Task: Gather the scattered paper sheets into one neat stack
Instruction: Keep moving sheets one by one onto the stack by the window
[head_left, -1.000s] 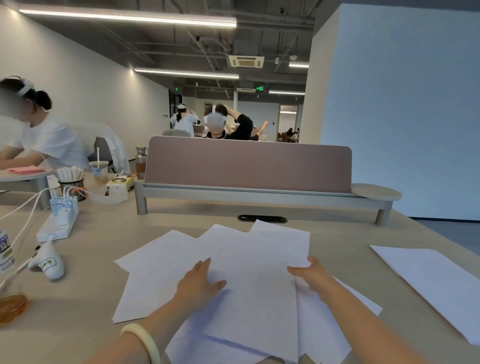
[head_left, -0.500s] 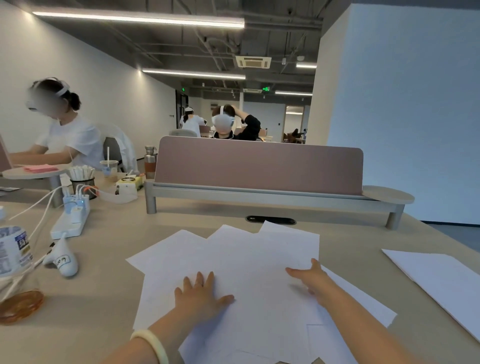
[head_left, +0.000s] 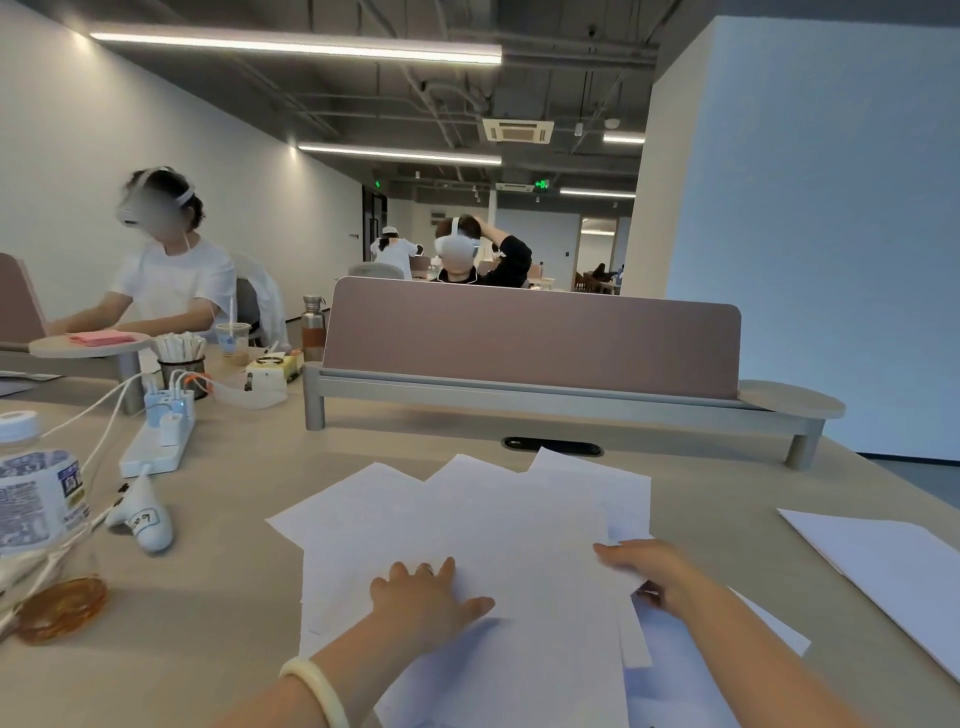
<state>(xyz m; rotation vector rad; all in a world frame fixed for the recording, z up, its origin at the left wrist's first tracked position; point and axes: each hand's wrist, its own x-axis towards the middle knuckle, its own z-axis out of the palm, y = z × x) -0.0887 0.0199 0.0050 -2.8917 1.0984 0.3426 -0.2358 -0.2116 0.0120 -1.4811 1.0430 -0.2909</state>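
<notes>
Because the thin white paper sheets (head_left: 519, 525), fanned overlapping across the lower centre of the frame, are light, limp and slick on one another, they will likely slide rather than lift, so their outer edges and corners look like the best places to take hold. The left hand (head_left: 423, 597) lies flat on the pile, fingers slightly spread, pressing it down. The right hand (head_left: 652, 571) seems to pinch the top sheet's right edge, thumb above and fingers tucked beneath. Around them lies the pale beige table (head_left: 223, 639), with a separate white sheet (head_left: 883, 566) well apart at lower right.
</notes>
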